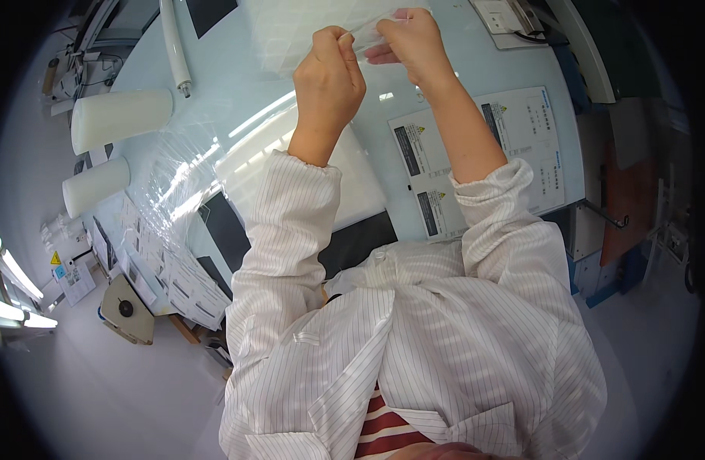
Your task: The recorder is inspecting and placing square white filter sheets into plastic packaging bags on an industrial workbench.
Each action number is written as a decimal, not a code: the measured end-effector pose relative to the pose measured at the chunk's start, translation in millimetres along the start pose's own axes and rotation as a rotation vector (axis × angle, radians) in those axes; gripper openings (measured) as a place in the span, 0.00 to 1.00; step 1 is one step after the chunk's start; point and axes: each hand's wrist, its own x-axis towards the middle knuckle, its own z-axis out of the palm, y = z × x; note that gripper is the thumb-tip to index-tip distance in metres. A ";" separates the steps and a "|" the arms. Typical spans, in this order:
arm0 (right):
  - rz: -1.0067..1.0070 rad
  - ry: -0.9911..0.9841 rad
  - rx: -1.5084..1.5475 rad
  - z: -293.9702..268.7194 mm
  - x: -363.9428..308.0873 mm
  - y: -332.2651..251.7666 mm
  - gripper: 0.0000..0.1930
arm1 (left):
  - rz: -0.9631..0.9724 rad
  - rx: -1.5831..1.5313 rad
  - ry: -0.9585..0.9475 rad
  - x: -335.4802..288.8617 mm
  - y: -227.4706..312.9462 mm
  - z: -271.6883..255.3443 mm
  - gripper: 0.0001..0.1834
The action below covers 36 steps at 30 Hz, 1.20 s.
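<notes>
Both my arms reach out to the far side of the table [383, 146]. My left hand [331, 80] is closed, its thumb and fingers pinching a piece of clear plastic film [362, 36]. Just to the right, my right hand [414, 47] grips the same film between thumb and fingers, with some fingers stretched below it. The film's outline is hard to make out. Beyond the hands lies a translucent white sheet [283, 34] with a grid pattern. A stack of whitish translucent sheets [360, 176] lies beneath my left forearm.
Printed label sheets [532, 134] lie under and beside my right forearm. Crumpled clear plastic [165, 180] covers the table's left part. Two white rolls [122, 119] stand at the left edge, near a long white tube [174, 46]. A dark sheet [360, 239] lies near me.
</notes>
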 end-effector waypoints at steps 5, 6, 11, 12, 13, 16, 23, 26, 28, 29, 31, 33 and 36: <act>0.039 0.003 -0.131 -2.1 -4.5 5.5 0.26 | -0.059 0.006 0.110 1.6 2.2 11.0 0.04; 0.043 -0.007 -0.128 -5.0 -2.9 10.2 0.25 | -0.104 0.001 0.126 2.3 2.8 11.9 0.04; 0.128 -0.001 -0.171 -14.2 -8.2 21.6 0.25 | -0.143 -0.075 0.132 11.2 6.7 6.4 0.04; 0.137 -0.009 -0.133 -16.2 -9.0 25.6 0.24 | -0.106 -0.073 0.104 12.0 6.9 5.3 0.04; 0.144 -0.013 -0.095 -17.9 -8.9 27.4 0.23 | -0.103 -0.074 0.106 10.8 6.6 5.2 0.04; 0.115 -0.055 -0.037 -22.4 -7.4 26.2 0.22 | -0.080 -0.098 0.077 1.2 7.5 4.0 0.04; 0.078 0.050 0.196 -38.5 26.7 7.1 0.27 | -0.114 -0.191 0.118 -10.3 4.9 -5.3 0.05; 0.108 0.109 0.189 -38.7 43.6 -4.8 0.24 | -0.114 -0.231 0.132 -12.2 2.5 -9.2 0.06; 0.156 0.057 0.118 -40.2 57.4 -7.7 0.22 | -0.130 -0.237 0.124 -14.0 3.5 -11.0 0.06; 0.155 0.054 0.117 -39.9 61.5 -7.2 0.22 | -0.149 -0.241 0.113 -14.9 3.2 -12.2 0.06; 0.193 0.040 0.127 -37.5 66.4 -4.0 0.18 | -0.162 -0.290 0.157 -15.0 -1.0 -14.3 0.08; 0.215 0.038 0.155 -36.1 64.2 2.7 0.16 | -0.177 -0.334 0.204 -13.1 -7.2 -18.0 0.09; 0.212 0.077 0.166 -29.0 58.3 7.4 0.14 | -0.259 -0.538 0.410 -0.8 -9.4 -27.6 0.13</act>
